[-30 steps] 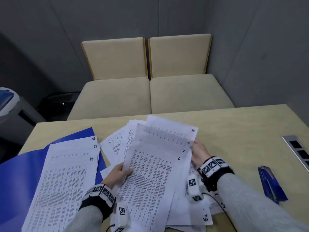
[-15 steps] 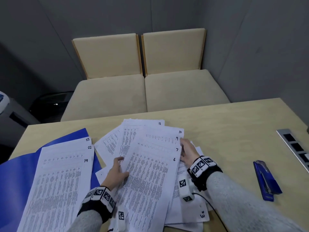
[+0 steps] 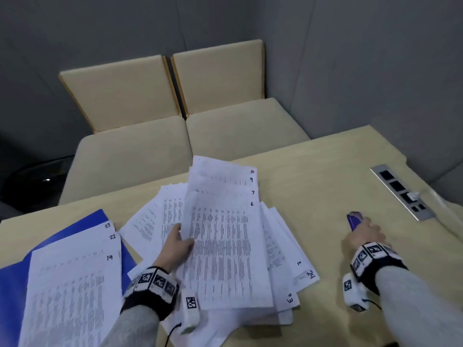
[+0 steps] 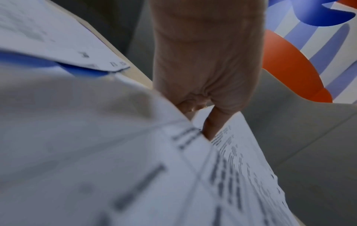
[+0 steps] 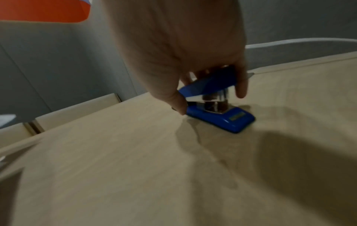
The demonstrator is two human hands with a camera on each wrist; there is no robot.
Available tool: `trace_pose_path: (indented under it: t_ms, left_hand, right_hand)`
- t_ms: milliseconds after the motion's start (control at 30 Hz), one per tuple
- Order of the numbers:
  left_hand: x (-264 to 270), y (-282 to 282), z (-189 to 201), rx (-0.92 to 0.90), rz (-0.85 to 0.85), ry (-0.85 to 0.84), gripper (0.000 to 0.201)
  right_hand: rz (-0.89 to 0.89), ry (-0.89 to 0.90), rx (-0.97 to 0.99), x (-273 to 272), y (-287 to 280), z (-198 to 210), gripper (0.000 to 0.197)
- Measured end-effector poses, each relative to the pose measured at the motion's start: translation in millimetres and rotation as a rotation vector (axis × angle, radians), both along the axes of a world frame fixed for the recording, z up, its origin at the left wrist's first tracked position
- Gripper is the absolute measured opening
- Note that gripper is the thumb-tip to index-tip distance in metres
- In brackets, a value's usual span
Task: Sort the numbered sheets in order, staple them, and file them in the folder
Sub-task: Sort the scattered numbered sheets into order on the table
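Observation:
My left hand (image 3: 179, 242) pinches the left edge of a fanned bundle of printed sheets (image 3: 225, 236) numbered 6, 7, 9 and 10, lifted above loose sheets (image 3: 288, 269) marked 2, 3 and 24. In the left wrist view the thumb lies on the bundle of sheets (image 4: 241, 160) held by my left hand (image 4: 201, 119). Over to the right, my right hand (image 3: 363, 236) curls around the blue stapler (image 3: 353, 219) on the table. The right wrist view shows the fingers of my right hand (image 5: 208, 91) wrapped around the top arm of the stapler (image 5: 218, 107). An open blue folder (image 3: 15, 274) lies at the left under sheets 19, 22 and 23 (image 3: 72, 284).
The wooden table (image 3: 325, 171) has a metal socket strip (image 3: 403, 191) at its right edge with a white cable. Two beige seats (image 3: 180, 136) stand beyond the far edge. Bare tabletop lies between the paper pile and the stapler.
My right hand has left the right edge of the bundle and moved right onto the stapler. My left hand alone now holds the bundle, raised and tilted.

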State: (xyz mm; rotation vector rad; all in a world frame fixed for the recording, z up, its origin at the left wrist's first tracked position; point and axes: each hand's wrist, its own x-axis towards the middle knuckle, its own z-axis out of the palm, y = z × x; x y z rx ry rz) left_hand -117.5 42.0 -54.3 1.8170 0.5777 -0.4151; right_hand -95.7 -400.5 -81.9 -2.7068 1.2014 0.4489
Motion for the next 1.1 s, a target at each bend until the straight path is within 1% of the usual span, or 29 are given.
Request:
trace_pose_path:
  t_ms: [100,200,267,333,400,467,567,633,667,733,767,867,900,933,1000,1067,1100]
  left_hand:
    - [4,-45,8,-0.135,0.080,0.012,0.059]
    - [10,-104,0,-0.131,0.112,0.039,0.064]
    - [15,-150,-8,-0.134,0.132,0.042,0.060]
    - [20,-194,-14,-0.109,0.140,0.047,0.049]
    - [22,-228,-19,-0.087,0.136,0.055,0.039]
    - [22,-257,-19,-0.078,0.144,0.072,0.033]
    - [28,-281,-18,-0.046,0.137,0.093,0.034]
    - [34,-292,-21,0.010,0.131,0.114,0.043]
    - [37,-297,-21,0.041,0.119,0.126,0.049]
    - [41,-303,-16,0.076,0.066,0.142,0.052]
    - [43,-305,-12,0.103,-0.008,0.152,0.052]
    - [42,-301,-1,0.229,-0.253,0.153,0.059]
    - [41,-296,3,0.302,-0.305,0.105,0.056]
    - [41,-291,7,0.385,-0.343,0.031,0.048]
    - [41,-276,15,0.502,-0.371,-0.189,0.032]
    - [42,-258,19,0.562,-0.376,-0.425,0.030]
    - [44,-247,19,0.607,-0.371,-0.505,0.030]
  right_hand:
    - [0.112,-0.099,0.041,-8,-15,-5,0.048]
    - [0.184,-0.100,0.086,-5,-26,0,0.039]
    - [0.244,-0.116,0.107,3,-34,1,0.036]
    - [0.296,-0.141,0.113,14,-47,0,0.033]
    - [0.331,-0.145,0.108,24,-60,-1,0.032]
    - [0.368,-0.139,0.094,36,-75,0,0.032]
    - [0.402,-0.125,0.093,56,-93,3,0.034]
    - [0.402,-0.120,0.091,68,-98,3,0.034]
    - [0.397,-0.123,0.091,73,-99,3,0.034]
    - [0.389,-0.138,0.094,79,-98,5,0.034]
    - [0.382,-0.133,0.089,82,-96,6,0.037]
    - [0.374,-0.088,0.015,89,-79,12,0.055]
    - [0.410,-0.100,-0.008,91,-69,15,0.058]
    - [0.474,-0.125,-0.028,92,-58,18,0.058]
    - [0.647,-0.161,-0.107,92,-31,23,0.055]
    - [0.789,-0.142,-0.231,89,-3,33,0.059]
    - [0.833,-0.140,-0.290,87,11,39,0.060]
